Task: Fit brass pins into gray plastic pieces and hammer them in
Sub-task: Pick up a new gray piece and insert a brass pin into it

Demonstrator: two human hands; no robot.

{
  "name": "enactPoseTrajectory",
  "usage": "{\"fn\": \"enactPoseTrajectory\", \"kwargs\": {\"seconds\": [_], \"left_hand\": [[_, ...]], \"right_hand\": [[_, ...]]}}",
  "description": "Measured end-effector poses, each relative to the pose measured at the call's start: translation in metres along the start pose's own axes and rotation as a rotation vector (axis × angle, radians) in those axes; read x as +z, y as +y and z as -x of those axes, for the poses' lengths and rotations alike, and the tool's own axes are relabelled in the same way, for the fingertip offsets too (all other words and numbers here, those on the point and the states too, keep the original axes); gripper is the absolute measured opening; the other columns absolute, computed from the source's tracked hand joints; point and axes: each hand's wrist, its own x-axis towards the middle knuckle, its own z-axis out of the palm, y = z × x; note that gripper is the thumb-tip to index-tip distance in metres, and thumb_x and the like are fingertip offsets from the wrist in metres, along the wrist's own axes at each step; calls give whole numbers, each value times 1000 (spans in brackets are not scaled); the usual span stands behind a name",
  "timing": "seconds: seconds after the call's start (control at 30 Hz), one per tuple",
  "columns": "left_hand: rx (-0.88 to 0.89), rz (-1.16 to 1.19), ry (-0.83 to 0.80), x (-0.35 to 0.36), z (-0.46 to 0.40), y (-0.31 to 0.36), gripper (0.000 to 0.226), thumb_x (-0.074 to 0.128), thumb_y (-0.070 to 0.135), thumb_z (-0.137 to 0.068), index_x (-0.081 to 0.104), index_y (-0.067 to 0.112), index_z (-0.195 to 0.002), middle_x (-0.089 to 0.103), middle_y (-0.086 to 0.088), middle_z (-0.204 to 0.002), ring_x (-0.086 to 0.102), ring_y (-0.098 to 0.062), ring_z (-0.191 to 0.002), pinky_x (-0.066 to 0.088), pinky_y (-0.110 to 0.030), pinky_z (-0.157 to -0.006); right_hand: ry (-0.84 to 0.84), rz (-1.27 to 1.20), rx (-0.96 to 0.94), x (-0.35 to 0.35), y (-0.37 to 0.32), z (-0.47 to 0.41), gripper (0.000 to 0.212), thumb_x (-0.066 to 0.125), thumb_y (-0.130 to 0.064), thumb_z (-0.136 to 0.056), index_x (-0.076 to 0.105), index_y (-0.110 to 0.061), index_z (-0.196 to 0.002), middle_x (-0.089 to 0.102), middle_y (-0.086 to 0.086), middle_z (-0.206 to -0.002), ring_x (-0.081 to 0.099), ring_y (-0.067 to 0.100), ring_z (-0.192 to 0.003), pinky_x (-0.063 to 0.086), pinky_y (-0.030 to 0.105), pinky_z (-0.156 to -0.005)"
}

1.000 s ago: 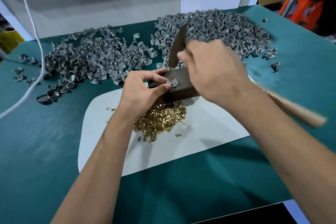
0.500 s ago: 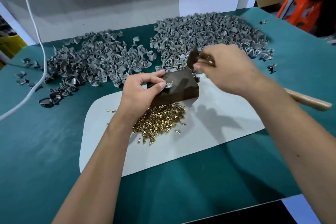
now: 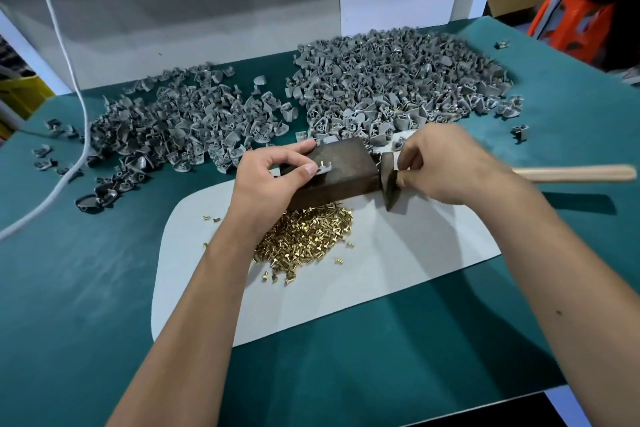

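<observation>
Before us on the green table (image 3: 86, 288):
- Dark block (image 3: 341, 170) on the white mat (image 3: 398, 270); our left hand (image 3: 273, 180) pinches a gray piece (image 3: 322, 168) flat on its top, a brass pin (image 3: 318, 161) standing up from it.
- Our right hand (image 3: 446, 163) grips the hammer (image 3: 389, 184) near its head, just right of the block.
- Loose pins (image 3: 304, 243) heaped below the block.
- Two heaps of gray pieces behind — left (image 3: 180, 128), right (image 3: 398, 80).
</observation>
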Motion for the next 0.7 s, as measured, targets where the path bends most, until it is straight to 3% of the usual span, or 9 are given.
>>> {"fn": "enactPoseTrajectory", "kwargs": {"seconds": [0.07,0.13,0.3,0.53,0.7], "left_hand": [[-6,26,-3,0,0,0,14,76,5,-88,81,17,-82,75,8,-119,68,-11,-116,51,-50,-105],[2,32,-7,0,0,0,16,76,4,-88,80,17,-80,75,6,-120,68,-12,-116,53,-49,-103],[28,40,-32,-1,2,1,6,72,-1,-89,77,2,-87,73,-2,-124,69,-15,-115,52,-52,-104],[52,21,-55,-1,2,4,11,70,-2,-90,77,6,-88,72,-1,-125,66,-14,-118,49,-50,-108],[64,25,-60,-3,2,4,13,69,-3,-90,75,8,-84,72,1,-125,67,-15,-115,52,-53,-104]], "right_hand": [[72,-56,-67,-3,-11,0,9,80,-24,-83,72,-27,-83,73,-3,-83,69,22,-84,57,31,-80],[135,-89,-208,-2,-29,1,17,79,-26,-85,72,-28,-101,71,-5,-93,67,19,-90,55,34,-88],[111,-56,-490,16,-59,5,31,76,-33,-89,68,-27,-119,62,-5,-106,57,18,-102,49,36,-94],[187,-134,-606,21,-53,-1,17,76,-26,-89,76,-17,-104,59,-7,-89,55,14,-89,47,36,-84],[239,-100,-665,21,-53,-1,15,79,-25,-86,74,-15,-95,64,-4,-91,56,17,-90,49,38,-85]]}}
